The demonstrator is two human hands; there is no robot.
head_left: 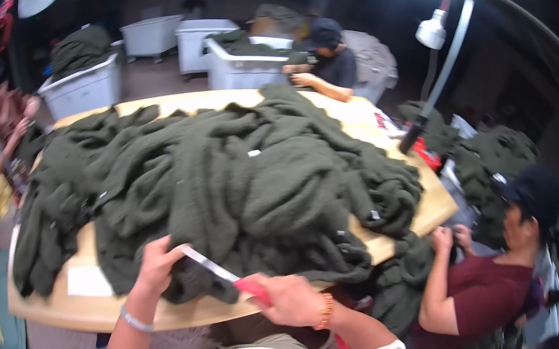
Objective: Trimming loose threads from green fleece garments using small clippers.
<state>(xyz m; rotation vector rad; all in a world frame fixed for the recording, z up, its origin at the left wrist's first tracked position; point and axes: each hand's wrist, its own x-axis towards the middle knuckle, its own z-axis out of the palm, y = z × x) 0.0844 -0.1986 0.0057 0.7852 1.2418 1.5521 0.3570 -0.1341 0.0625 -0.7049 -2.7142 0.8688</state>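
Note:
A tool with a red handle and a long flat silver strip point(211, 263) spans the gap between my hands. My right hand point(291, 298), a beaded bracelet at its wrist, is wrapped round the red handle. The strip's far end sits at the fingertips of my left hand point(156, 265), which are pinched on it. Whether the strip is a blade cannot be made out. Just beyond both hands lies a big heap of dark green fuzzy knit garments point(224, 174), with small white labels showing here and there.
The heap covers much of a pale wooden table point(206, 314); a white sheet point(89, 281) lies at its near left. White wheeled bins point(84, 90) stand behind. Co-workers are at the right point(496, 287), far side point(332, 63) and left point(12, 127). A lamp pole point(444, 63) rises at right.

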